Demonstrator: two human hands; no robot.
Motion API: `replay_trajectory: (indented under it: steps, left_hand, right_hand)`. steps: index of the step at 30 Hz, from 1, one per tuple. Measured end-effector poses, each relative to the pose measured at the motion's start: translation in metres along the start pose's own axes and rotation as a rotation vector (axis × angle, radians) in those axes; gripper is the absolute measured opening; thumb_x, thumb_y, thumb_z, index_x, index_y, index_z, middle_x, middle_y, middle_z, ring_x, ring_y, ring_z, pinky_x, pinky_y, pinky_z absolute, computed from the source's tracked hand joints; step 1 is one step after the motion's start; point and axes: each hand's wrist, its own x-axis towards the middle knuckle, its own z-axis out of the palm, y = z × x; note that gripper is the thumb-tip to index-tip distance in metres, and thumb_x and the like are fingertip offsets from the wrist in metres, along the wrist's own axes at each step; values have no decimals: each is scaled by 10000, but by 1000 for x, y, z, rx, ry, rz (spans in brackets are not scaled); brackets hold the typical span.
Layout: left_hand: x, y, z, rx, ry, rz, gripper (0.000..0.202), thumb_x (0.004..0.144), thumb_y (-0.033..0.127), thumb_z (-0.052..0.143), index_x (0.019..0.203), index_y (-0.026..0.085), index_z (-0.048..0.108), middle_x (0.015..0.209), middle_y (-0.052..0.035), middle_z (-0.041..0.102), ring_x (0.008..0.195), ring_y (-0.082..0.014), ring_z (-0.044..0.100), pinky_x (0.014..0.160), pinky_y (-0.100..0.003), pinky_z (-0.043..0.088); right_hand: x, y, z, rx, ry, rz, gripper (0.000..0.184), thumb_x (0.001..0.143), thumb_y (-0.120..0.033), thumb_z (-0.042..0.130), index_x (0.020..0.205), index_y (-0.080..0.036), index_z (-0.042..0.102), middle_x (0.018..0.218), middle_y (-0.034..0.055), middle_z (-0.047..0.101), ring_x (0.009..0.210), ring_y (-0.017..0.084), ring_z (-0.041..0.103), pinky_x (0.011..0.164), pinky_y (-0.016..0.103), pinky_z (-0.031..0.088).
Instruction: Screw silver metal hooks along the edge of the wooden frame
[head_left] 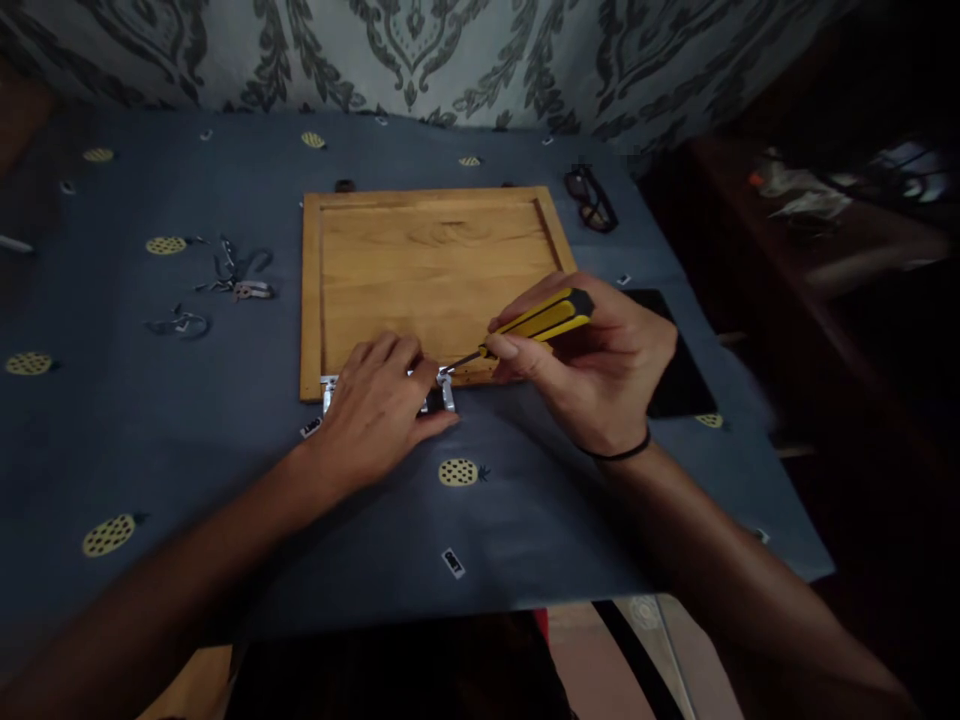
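A framed wooden panel lies flat on the cloth. At its near edge is a shiny silver metal fitting, partly covered, so its full shape is hidden. My left hand lies over the fitting, fingers bent on the panel side and thumb along the near side, gripping it against the edge. Between the fingers and thumb of my right hand is a yellow and black screwdriver. It slants down to the left, its tip at the fitting's right end.
Small metal pieces and what looks like pliers lie left of the panel. Dark-framed glasses rest beyond its right corner. A flat black tablet-like object sits behind my right wrist. The blue patterned tablecloth ends near my body.
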Motion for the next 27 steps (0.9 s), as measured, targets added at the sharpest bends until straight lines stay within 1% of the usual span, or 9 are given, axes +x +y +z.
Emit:
replay_trajectory:
  steps: [3, 5, 9, 13, 19, 23, 27]
  left_hand:
    - [0, 0, 0, -8, -4, -4, 390, 870, 454, 768, 1075, 125, 726, 1058, -123, 664, 1027, -321, 619, 871, -426, 503]
    - [1, 0, 0, -11, -9, -8, 391, 865, 455, 774, 1075, 128, 729, 1049, -116, 666, 1014, -317, 622, 866, -426, 505]
    - [0, 0, 0, -12, 11, -3, 386, 854, 448, 784, 1069, 131, 732, 1031, -111, 672, 1001, -323, 627, 849, -429, 513]
    - [0, 0, 1, -18, 34, 5, 400, 854, 456, 782, 1082, 132, 728, 1028, -110, 672, 1006, -323, 627, 853, -432, 515]
    - [0, 0, 1, -21, 25, 2, 407, 858, 473, 773, 1071, 129, 724, 1038, -108, 674, 1005, -320, 627, 861, -437, 511]
    - [0, 0, 1, -22, 9, -3, 400, 872, 472, 760, 1075, 130, 720, 1060, -111, 672, 1028, -326, 622, 873, -439, 505]
    - [0, 1, 1, -19, 9, -9, 393, 871, 463, 766, 1078, 133, 719, 1056, -112, 676, 1021, -320, 620, 872, -430, 502]
  right_hand:
    - [1, -10, 3, 36, 132, 6, 115, 843, -306, 805, 817, -221, 733, 793, -21, 715, 484, 76, 619, 387, 210, 502]
    - [1, -14, 2, 61, 175, 28, 92, 887, -303, 761, 860, -217, 744, 811, -17, 720, 470, 73, 628, 399, 209, 518]
    - [-4, -9, 1, 49, 142, 58, 105, 896, -310, 748, 849, -217, 737, 804, -15, 714, 470, 80, 637, 404, 210, 527]
    - [-12, 0, 0, 38, 150, 108, 113, 881, -315, 764, 837, -218, 726, 804, -15, 703, 470, 88, 637, 411, 224, 529]
    - [-13, 0, 0, 22, 136, 89, 126, 901, -330, 745, 840, -223, 718, 778, -28, 694, 468, 74, 631, 415, 207, 511]
    - [-15, 0, 0, 1, 105, 103, 103, 902, -329, 744, 854, -239, 731, 805, -17, 693, 490, 74, 637, 433, 216, 521]
    - [-16, 0, 0, -6, 106, 104, 123, 898, -353, 747, 849, -242, 727, 798, -16, 695, 478, 79, 627, 408, 231, 502]
